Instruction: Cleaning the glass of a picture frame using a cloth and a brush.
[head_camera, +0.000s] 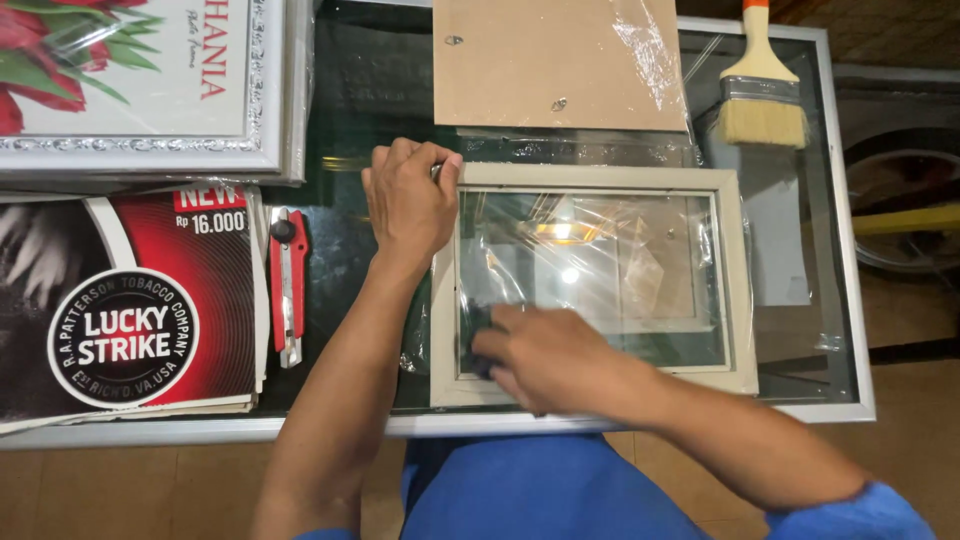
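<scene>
The right hand (545, 358) is lying nearest, fingers curled down on a dark cloth (480, 335) and pressing it against the glass pane at the lower-left inside corner of the pale picture frame (735, 290); the cloth is peeking out just beyond the fingertips. The left hand (410, 200) is resting farther up, fingers bent and clamped over the frame's top-left corner. The frame is lying flat on the glass table (840, 330), still partly in clear wrap. Left of the arm, a red utility knife (287, 285) is lying beside stacked posters (130, 310). Farther off are sitting a brown backing board (555, 60), a paintbrush (762, 90) and a silver-framed flower print (140, 80).
</scene>
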